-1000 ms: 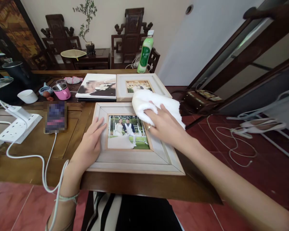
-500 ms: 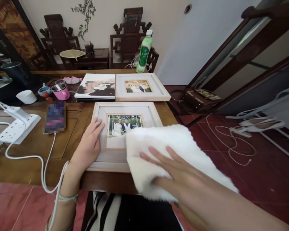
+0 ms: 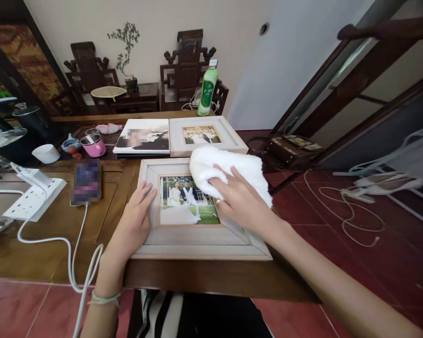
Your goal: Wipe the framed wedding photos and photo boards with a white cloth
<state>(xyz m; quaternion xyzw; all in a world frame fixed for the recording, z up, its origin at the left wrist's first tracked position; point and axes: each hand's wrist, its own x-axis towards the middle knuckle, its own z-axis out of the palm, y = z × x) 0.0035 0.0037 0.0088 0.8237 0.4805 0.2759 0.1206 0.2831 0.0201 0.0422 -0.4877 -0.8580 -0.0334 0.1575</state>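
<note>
A picture frame (image 3: 197, 251) with a wide pale border and light wood edge lies flat at the table's front. Inside it is a photo of a couple outdoors (image 3: 179, 213). My left hand (image 3: 136, 216) rests on the frame's left side, fingers stretched out. Bunched under my right hand (image 3: 241, 199) is a fluffy white cloth (image 3: 229, 162), which covers the frame's upper right corner. The thumb and fingers of that hand press into the cloth's folds. A ring shows on it.
Behind lie a second framed photo (image 3: 241, 143) and a photo album (image 3: 121, 148). A green bottle (image 3: 207, 91) stands at the back. To the left are a pink cup (image 3: 95, 146), a white cup (image 3: 45, 153), a phone (image 3: 86, 182) and a power strip (image 3: 37, 199) with a white cable (image 3: 68, 249).
My right hand has moved the white cloth from the frame's lower right up to its upper right corner, uncovering more of the photo. My left hand stays on the left side.
</note>
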